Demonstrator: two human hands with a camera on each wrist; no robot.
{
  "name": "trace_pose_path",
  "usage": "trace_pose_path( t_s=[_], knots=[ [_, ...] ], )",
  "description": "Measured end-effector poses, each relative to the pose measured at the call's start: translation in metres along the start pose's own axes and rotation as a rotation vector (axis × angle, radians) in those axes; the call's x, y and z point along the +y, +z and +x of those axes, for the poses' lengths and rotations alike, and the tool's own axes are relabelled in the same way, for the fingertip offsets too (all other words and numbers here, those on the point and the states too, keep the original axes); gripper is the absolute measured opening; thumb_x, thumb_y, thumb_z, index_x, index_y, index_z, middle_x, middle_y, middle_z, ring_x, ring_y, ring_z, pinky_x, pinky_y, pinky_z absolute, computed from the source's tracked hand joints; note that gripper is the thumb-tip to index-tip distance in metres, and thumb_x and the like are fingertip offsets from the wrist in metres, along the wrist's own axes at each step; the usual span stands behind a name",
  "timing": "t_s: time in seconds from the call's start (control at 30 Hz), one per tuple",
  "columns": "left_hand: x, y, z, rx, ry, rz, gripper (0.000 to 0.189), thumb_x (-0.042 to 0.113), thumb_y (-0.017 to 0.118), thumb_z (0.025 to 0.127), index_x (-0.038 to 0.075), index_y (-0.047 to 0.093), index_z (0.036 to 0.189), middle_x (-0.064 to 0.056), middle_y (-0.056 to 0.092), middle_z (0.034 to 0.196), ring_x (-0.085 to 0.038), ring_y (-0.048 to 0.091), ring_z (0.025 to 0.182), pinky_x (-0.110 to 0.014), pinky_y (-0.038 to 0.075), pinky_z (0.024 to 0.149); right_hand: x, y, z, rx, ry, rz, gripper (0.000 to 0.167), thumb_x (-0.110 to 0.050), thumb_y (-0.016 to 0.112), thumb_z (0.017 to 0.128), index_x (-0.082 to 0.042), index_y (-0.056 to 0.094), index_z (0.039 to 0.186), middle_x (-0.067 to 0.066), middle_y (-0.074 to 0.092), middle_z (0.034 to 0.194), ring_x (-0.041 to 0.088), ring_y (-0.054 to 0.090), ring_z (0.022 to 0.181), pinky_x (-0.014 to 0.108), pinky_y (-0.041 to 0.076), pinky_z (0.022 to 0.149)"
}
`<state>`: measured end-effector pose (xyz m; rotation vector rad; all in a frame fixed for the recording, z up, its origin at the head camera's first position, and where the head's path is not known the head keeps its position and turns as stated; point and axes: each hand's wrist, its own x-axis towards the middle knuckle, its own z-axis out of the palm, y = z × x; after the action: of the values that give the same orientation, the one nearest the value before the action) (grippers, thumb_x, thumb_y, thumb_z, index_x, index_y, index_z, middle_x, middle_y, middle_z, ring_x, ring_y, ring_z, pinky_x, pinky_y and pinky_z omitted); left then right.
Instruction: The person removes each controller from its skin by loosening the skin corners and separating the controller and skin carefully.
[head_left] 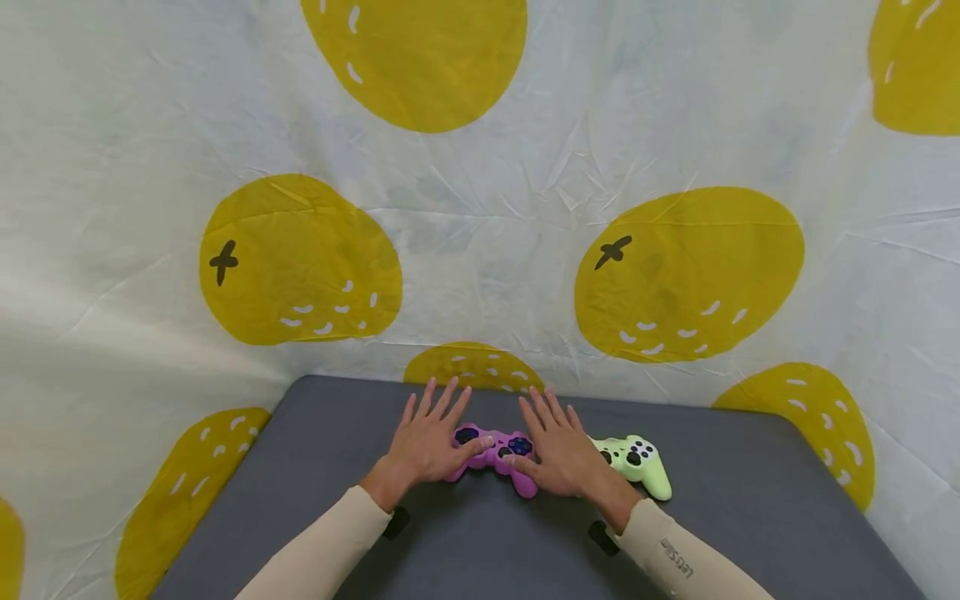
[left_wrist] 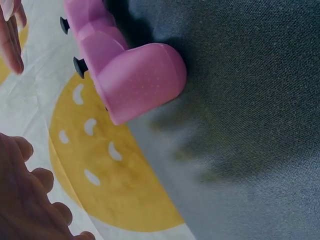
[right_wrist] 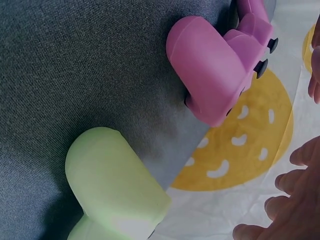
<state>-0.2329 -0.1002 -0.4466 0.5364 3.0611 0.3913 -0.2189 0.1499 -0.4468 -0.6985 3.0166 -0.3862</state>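
Observation:
A pink-purple game controller (head_left: 495, 456) lies on the grey surface between my two hands. My left hand (head_left: 426, 446) is spread flat above its left side, thumb over the middle. Over the right side and beside it, my right hand (head_left: 561, 460) is spread the same way, covering part of a pale green game controller (head_left: 647, 468). Both wrist views show a gap between the fingers and the pink controller (left_wrist: 142, 80), and neither hand grips anything. In the right wrist view the green controller's grip (right_wrist: 112, 175) sits near the pink one.
The dark grey padded surface (head_left: 300, 483) reaches back to a white cloth (head_left: 480, 267) printed with large yellow fruit shapes. That cloth hangs behind and along both sides. Small black pieces (head_left: 397, 523) show under each wrist.

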Motion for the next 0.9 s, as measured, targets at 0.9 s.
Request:
trace_pose_path(
  t_s=[0.9],
  knots=[
    [-0.009,0.027,0.006,-0.019,0.050,-0.022,0.092,0.077,0.043,0.097,0.022,0.021,0.168,-0.004,0.012,0.177,-0.038,0.009,0.164,-0.061,0.016,0.129,0.006,0.024,0.002,-0.001,-0.012,0.066,0.090,-0.054,0.061,0.100,-0.002,0.025,0.164,0.023,0.016,0.174,0.046,0.012,0.162,0.068,0.022,0.124]
  ],
)
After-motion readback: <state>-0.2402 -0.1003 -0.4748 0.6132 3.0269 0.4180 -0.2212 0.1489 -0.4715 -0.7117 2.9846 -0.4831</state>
